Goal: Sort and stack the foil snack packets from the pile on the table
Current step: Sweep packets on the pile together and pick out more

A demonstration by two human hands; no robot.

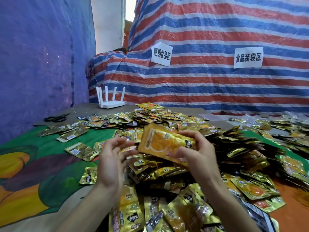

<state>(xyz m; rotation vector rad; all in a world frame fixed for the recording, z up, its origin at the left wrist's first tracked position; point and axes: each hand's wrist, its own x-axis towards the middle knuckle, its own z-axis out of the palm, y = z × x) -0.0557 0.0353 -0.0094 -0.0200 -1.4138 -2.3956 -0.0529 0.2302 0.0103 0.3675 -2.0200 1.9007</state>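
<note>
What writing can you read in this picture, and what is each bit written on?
"捆绑食品区": left paper sign on the striped tarp.
"食品装袋区": right paper sign on the same tarp.
Print on the held packet and the pile: too blurred to read.

Person shows only as two arms in lower half of frame. L hand (113, 158) is centre-left, R hand (195, 153) centre-right. Both bare, uncovered fr fingertips to wrists. L forearm (87, 203) runs to bottom edge left of centre, R forearm (234, 203) to bottom edge right of centre. Both bare along whole visible length, slim, smooth. Fingers long & slender. R hand sharp, finger outlines clear; nails too small to judge. L hand's fingers motion-blurred, so detail there can't be told. Rest of body, incl. clothing, lies outside frame.
</note>
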